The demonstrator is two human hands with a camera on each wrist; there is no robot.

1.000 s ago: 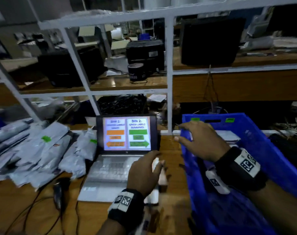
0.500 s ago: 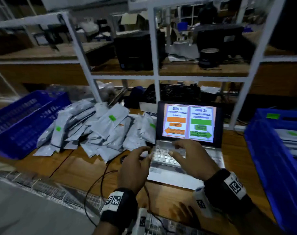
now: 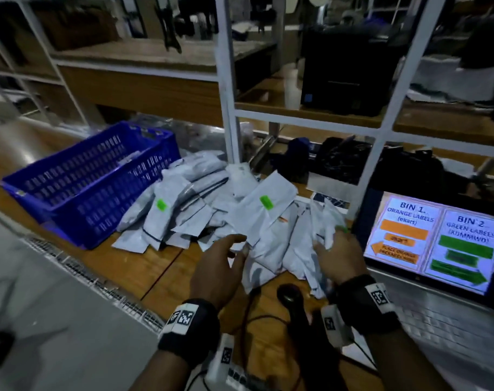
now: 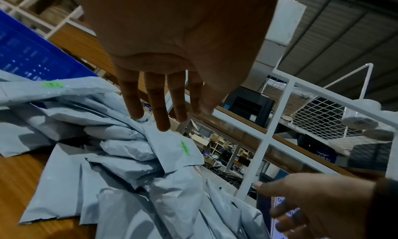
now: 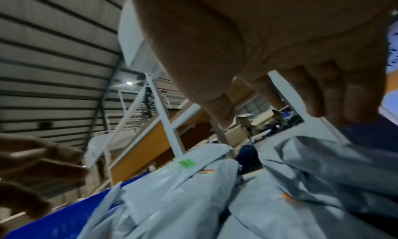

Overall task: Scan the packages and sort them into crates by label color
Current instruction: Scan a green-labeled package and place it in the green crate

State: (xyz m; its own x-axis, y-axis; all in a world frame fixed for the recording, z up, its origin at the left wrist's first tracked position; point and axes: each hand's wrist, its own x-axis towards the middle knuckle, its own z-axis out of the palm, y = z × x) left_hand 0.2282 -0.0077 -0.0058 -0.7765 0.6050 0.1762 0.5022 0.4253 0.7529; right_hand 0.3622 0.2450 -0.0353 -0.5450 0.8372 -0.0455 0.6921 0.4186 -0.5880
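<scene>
Now back at the pile

Both hands have come off the laptop (image 3: 434, 244): left hand (image 3: 216, 273) spread and empty, fingertips at a green-labelled package (image 3: 261, 218); right hand (image 3: 337, 256) loosely curled, holding nothing I can see. Packages (image 3: 189, 213) heaped on the table (image 3: 144, 266) beside the blue crate (image 3: 90, 182); next pick is likely

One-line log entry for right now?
phase: reaching | left hand: open over packages | right hand: open at pile edge | scanner: on table
</scene>
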